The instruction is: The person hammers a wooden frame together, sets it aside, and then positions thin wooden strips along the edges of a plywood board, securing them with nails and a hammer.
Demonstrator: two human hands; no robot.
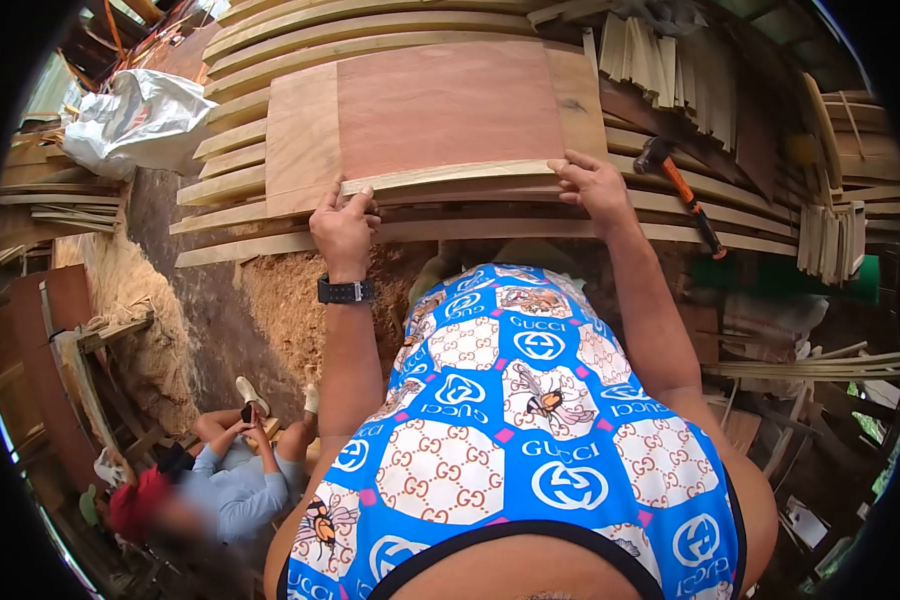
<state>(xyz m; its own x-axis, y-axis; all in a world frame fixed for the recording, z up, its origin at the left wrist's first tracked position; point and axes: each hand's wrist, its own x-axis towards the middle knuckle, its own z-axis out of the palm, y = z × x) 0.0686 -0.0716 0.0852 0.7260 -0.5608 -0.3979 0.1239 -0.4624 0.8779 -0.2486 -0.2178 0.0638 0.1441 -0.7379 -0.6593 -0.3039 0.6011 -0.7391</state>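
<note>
A thin pale wood strip [450, 175] lies along the near edge of a reddish plywood panel [445, 105]. My left hand [345, 220] pinches the strip's left end, with a dark watch on that wrist. At the strip's right end, my right hand [592, 190] grips it between thumb and fingers. Lighter boards [303, 140] flank the panel on either side. Beyond my right hand, a hammer [682, 192] with an orange and black handle rests on the slats.
Long wooden slats [240, 245] are stacked under the panel. Bundled strips [660, 70] stand at the upper right, with more strips [828, 240] below. A white sack [135, 118] lies at the upper left. Sawdust [290, 310] covers the floor; another person [235, 485] sits at lower left.
</note>
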